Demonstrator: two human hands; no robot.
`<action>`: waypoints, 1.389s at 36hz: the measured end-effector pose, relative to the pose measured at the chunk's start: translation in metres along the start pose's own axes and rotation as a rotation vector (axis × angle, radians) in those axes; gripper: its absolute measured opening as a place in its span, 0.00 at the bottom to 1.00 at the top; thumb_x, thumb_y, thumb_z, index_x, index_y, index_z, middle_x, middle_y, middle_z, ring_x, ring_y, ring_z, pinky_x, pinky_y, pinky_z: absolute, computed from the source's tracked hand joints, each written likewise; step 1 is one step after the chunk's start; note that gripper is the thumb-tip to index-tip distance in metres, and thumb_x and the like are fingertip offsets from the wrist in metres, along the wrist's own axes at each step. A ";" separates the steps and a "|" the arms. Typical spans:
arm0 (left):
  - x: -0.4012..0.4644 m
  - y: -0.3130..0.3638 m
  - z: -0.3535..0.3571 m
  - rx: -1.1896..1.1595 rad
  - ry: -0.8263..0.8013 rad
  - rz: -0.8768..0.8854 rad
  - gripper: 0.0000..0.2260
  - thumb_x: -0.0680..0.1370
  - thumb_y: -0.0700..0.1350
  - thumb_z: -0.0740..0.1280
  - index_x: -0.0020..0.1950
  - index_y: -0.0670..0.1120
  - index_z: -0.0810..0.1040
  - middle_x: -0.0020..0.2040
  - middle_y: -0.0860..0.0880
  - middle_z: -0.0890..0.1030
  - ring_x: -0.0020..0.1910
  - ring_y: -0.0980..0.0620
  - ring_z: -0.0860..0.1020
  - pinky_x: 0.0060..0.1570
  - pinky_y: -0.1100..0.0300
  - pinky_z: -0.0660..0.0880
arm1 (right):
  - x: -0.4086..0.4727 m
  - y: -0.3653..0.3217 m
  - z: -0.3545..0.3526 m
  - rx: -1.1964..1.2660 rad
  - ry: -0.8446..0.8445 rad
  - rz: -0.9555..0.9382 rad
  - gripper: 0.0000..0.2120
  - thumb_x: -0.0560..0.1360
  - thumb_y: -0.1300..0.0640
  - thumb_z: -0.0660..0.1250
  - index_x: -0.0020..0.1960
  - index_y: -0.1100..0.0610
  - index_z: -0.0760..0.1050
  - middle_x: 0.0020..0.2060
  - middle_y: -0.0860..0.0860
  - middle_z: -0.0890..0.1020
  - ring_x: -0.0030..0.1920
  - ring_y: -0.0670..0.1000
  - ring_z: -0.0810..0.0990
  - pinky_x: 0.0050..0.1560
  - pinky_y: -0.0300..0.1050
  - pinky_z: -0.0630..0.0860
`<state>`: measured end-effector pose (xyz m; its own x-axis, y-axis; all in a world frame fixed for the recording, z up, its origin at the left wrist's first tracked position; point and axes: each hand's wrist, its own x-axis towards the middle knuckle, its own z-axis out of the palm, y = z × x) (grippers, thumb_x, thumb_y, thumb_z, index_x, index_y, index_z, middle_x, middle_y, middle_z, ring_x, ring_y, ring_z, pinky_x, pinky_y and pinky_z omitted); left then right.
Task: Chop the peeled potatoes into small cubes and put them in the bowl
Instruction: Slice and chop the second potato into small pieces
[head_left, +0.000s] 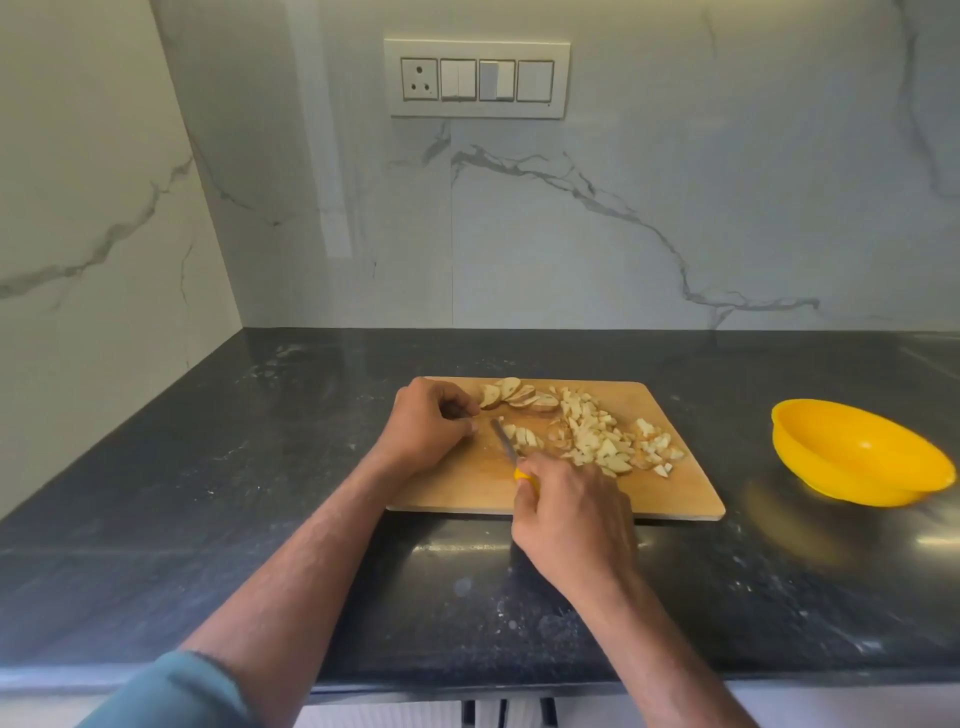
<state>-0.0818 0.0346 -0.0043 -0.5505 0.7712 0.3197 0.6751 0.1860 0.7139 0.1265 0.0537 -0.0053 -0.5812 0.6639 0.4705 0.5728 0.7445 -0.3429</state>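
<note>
Potato lies cut up on a wooden board (670, 488) set on a dark speckled counter (208, 467), with a white veined marble wall (623, 234) behind and a marble side wall meeting it at the left corner; a switch plate (477, 79) with one socket sits high on the back wall; at the bottom left a blue-green sleeve (176, 691) is cut off by the frame edge; the left hand (423, 426) rests on the board's left end, fingers curled inward with the tips close beside the slices (514, 395), and whether they pinch anything I cannot tell; those slices fan along the far edge; just right of the hand a few cut pieces (524, 436) lie against the knife (505, 441), whose blade points away across the board; the right hand (571, 514) is closed round its yellow handle, hiding nearly all of it; further right a loose heap of cubes (602, 436) spreads to the middle and right of the board; well apart on the counter stands a yellow bowl (857, 452), tilted toward the camera, its right rim nearly at the frame edge; below the counter's front edge, dim cabinet fronts are hard to make out.
</note>
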 end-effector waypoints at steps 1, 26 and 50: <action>0.000 0.000 0.000 0.007 -0.006 0.008 0.06 0.73 0.39 0.77 0.47 0.47 0.87 0.43 0.53 0.85 0.45 0.56 0.81 0.45 0.67 0.78 | 0.000 0.001 0.000 -0.009 0.010 0.035 0.13 0.80 0.52 0.65 0.64 0.48 0.79 0.47 0.43 0.86 0.42 0.44 0.83 0.34 0.29 0.63; 0.001 -0.001 -0.002 -0.140 0.078 -0.041 0.06 0.75 0.39 0.76 0.49 0.49 0.86 0.45 0.54 0.85 0.46 0.59 0.82 0.45 0.70 0.76 | 0.000 0.001 0.000 0.027 0.027 -0.033 0.13 0.79 0.52 0.67 0.62 0.50 0.81 0.44 0.45 0.86 0.38 0.45 0.83 0.40 0.37 0.78; -0.001 0.000 0.000 -0.061 0.040 -0.003 0.06 0.77 0.43 0.75 0.49 0.55 0.83 0.46 0.56 0.84 0.47 0.57 0.81 0.48 0.64 0.80 | 0.003 0.013 -0.015 0.088 0.135 0.249 0.13 0.79 0.51 0.66 0.62 0.49 0.80 0.50 0.47 0.86 0.50 0.52 0.83 0.47 0.47 0.79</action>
<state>-0.0813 0.0338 -0.0048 -0.5724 0.7456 0.3413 0.6431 0.1500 0.7509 0.1406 0.0641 0.0039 -0.3436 0.8157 0.4654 0.6319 0.5674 -0.5280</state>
